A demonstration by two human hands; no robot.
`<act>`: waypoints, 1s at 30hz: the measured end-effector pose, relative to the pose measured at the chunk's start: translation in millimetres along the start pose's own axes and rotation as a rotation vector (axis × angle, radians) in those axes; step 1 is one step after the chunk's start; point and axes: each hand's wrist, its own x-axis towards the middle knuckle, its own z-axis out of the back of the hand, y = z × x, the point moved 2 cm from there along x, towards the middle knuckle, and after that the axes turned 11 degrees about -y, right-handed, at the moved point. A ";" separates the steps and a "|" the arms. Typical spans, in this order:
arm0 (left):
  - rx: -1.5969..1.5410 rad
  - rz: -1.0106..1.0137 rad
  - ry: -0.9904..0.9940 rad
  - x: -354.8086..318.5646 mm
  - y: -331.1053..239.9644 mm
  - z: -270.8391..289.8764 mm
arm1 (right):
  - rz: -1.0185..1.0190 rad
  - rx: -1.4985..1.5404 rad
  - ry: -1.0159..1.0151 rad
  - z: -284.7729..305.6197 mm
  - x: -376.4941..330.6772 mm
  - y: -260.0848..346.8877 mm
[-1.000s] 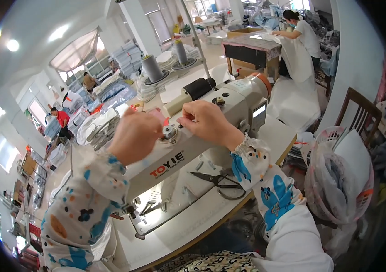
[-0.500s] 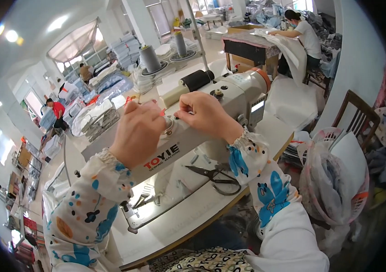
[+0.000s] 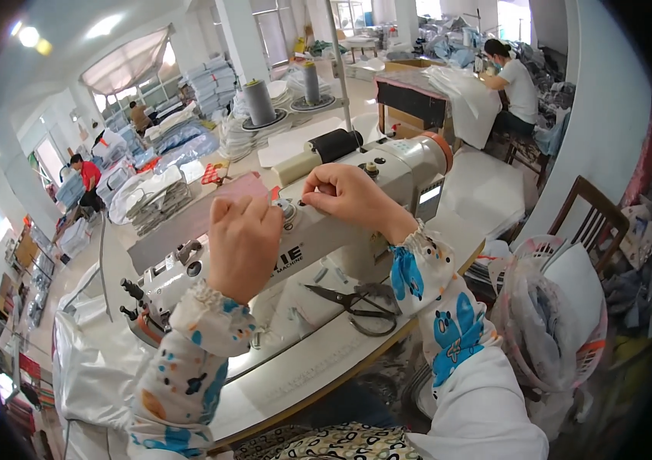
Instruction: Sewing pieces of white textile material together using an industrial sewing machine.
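White sheeting point(image 3: 96, 360) hangs in folds at far left. Left forearm, in a patterned sleeve cover point(image 3: 192, 364), rises steeply from the lower edge, leaning a little right; it hides part of the machine behind it. Left hand point(image 3: 245, 249) upright above the wrist, back toward the viewer, fingers point(image 3: 253, 208) curled inward; their tips are hidden, so cannot tell how tightly they close or whether they hold anything. Small metal knob point(image 3: 288, 212) between the hands, on top of the sewing machine point(image 3: 330, 239), which stands on the white desk point(image 3: 314, 387) and runs obliquely from lower left to upper right. Right hand point(image 3: 357, 201) over the machine's top, pointing left, wrist lower than the knuckles; thumb and forefinger drawn close together just beside the knob, other fingers bent. Any hold there too fine to make out. Dark scissors point(image 3: 357, 301) on the desk, below the right hand. Right forearm slants up and leftward from lower right, sleeve cover bunched at the wrist. Far right: a filled basket point(image 3: 591, 359).
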 end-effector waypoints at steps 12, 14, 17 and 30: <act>-0.136 0.237 -0.156 -45.2 13.9 31.3 | 0.255 -0.554 -0.002 -78.7 36.4 58.9; -0.132 0.242 -0.143 -47.9 19.7 34.0 | 0.242 -0.471 0.302 -75.6 33.1 78.6; -0.120 0.245 -0.125 -54.2 27.6 35.4 | 0.119 -0.392 0.466 -56.6 37.2 78.1; -0.179 0.319 -0.175 -62.2 49.9 40.3 | 0.310 -0.807 0.252 -95.8 63.4 84.1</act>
